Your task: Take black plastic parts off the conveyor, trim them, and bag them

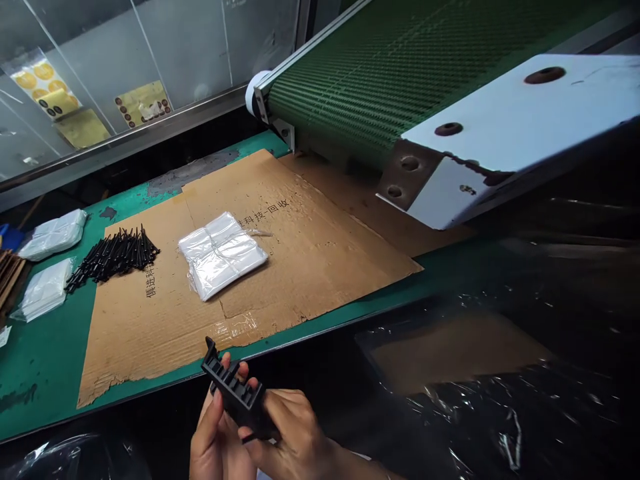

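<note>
Just in front of the table edge, both of my hands are closed around a black plastic part point(233, 390) with ribs along one side and a raised lip at its far end. My left hand point(215, 433) grips it from the left, thumb against its side and fingertips showing behind it. From the right, my right hand point(293, 427) holds the near end, which its fingers partly cover. On the cardboard sheet point(310, 280) beyond lies a tied bundle of clear plastic bags point(223, 257). Left of that bundle sits a pile of thin black plastic pieces point(117, 255).
A green conveyor belt point(360, 80) with a white end frame point(525, 133) slopes over the table's right side. More bag stacks point(47, 288) rest on the green table point(45, 360) at left. Dark plastic sheeting point(500, 393) covers something at lower right.
</note>
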`<state>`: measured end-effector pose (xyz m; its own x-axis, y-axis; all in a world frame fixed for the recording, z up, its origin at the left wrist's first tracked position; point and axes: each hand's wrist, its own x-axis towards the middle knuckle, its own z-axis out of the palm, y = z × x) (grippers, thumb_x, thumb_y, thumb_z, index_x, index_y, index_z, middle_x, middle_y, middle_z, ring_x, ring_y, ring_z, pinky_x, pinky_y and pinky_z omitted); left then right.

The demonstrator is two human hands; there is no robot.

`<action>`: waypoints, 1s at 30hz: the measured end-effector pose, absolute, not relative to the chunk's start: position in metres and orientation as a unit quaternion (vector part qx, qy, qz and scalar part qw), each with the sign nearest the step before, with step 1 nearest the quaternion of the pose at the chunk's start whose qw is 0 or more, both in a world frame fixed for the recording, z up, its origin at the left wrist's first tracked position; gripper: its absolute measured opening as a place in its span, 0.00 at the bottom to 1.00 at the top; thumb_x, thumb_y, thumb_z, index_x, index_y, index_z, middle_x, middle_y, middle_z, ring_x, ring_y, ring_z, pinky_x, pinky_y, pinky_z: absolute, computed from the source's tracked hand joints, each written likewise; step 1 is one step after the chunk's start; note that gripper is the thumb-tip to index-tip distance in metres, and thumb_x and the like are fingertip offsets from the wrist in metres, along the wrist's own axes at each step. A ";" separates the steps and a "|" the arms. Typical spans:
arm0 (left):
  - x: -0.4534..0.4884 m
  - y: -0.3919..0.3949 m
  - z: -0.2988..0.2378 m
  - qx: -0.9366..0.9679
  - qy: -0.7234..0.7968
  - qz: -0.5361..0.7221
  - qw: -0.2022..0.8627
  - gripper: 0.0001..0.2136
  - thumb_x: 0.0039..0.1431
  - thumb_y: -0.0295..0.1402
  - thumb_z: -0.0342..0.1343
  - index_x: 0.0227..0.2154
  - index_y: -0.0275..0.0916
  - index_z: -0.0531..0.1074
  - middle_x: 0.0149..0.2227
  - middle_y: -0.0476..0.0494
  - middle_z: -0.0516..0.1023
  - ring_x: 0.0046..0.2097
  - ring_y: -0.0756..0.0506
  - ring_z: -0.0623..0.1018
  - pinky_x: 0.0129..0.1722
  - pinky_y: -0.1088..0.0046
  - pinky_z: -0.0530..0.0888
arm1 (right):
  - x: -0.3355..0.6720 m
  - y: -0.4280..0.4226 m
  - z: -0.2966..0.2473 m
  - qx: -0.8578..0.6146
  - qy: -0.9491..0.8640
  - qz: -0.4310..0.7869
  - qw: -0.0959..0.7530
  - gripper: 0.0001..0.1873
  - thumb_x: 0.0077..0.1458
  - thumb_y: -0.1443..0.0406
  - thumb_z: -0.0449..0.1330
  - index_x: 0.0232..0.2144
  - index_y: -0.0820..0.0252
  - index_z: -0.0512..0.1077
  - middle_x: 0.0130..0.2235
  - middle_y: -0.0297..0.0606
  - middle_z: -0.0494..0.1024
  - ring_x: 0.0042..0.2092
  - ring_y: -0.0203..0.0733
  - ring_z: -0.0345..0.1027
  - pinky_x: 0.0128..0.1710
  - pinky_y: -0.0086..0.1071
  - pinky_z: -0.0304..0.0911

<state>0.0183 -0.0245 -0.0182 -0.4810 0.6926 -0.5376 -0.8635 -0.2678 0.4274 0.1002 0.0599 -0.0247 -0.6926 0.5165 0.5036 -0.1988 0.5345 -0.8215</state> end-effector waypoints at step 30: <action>0.009 -0.030 -0.021 -0.101 0.404 0.766 0.489 0.22 0.44 0.27 0.64 0.45 0.44 0.72 0.23 0.51 0.70 0.23 0.55 0.68 0.23 0.82 0.67 | 0.124 0.080 -0.011 0.010 -0.933 0.252 0.257 0.32 0.66 0.62 0.31 0.15 0.60 0.62 0.14 0.31 0.64 0.17 0.32 0.55 0.21 0.32 0.46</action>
